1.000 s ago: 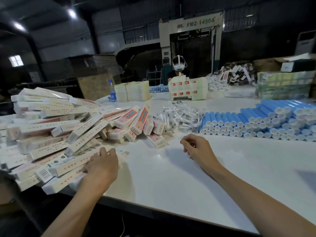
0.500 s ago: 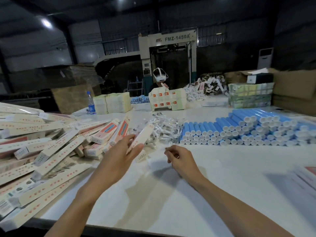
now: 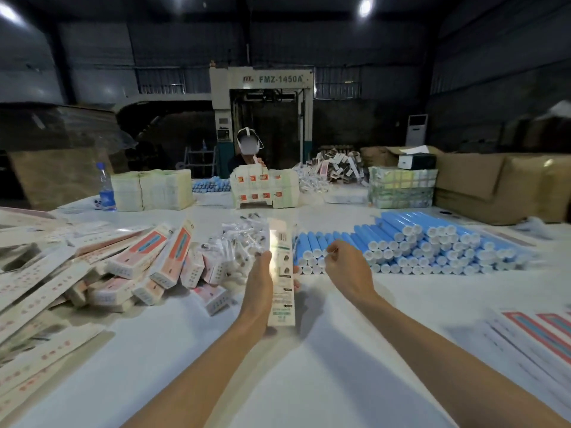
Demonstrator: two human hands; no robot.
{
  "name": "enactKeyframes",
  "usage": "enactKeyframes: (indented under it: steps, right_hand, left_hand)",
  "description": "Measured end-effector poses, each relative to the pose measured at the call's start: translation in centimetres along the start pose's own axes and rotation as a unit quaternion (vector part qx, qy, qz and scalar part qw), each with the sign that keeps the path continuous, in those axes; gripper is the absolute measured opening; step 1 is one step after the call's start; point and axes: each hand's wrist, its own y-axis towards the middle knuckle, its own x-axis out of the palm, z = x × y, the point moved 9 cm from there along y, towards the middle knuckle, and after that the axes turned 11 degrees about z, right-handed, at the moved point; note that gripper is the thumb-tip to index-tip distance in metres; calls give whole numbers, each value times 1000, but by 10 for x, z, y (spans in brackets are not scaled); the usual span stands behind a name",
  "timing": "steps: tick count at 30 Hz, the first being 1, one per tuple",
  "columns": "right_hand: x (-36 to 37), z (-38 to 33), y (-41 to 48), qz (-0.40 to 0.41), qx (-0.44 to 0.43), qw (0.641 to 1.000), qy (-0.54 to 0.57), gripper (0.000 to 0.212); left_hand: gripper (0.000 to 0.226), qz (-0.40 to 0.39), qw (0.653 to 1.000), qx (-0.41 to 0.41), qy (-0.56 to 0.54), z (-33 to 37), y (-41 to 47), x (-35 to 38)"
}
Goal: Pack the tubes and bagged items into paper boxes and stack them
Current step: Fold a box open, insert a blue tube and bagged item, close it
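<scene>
- The paper box (image 3: 280, 273) stands upright in mid-frame, long and narrow, its printed face toward the camera and its lower end above the table (image 3: 309, 381).
- The left hand (image 3: 258, 291) grips the box along its left edge, thumb on the front and fingers wrapped behind.
- The right hand (image 3: 347, 273) hovers just right of the box, apart from it, fingers curled with thumb and forefinger close together; whether they pinch anything cannot be told.
- Just behind the right hand lie the blue tubes (image 3: 417, 242), stacked in rows with white caps facing the camera, running toward the right of the frame.
- Behind the box's top end sits the heap of bagged items (image 3: 241, 242), touching the left end of the tube stack.
- Left of centre, folded boxes (image 3: 160, 251) lean in a loose pile; flat cartons (image 3: 46, 288) spread to the left edge.
- The widest bare stretch of table is the lower centre, between and beneath both forearms.
- Flat printed sheets (image 3: 531, 332) lie at the lower right edge.
- Along the far side, in the upper middle: a water bottle (image 3: 106, 188), stacked packs (image 3: 265, 188) and brown cardboard cartons (image 3: 494, 183).
</scene>
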Motion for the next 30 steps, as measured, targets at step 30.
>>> enactKeyframes:
  steps: [30]
  right_hand:
    - [-26,41,83,-21,46,996,-70,38]
  left_hand:
    - [30,-74,996,45,13,-2,17,3]
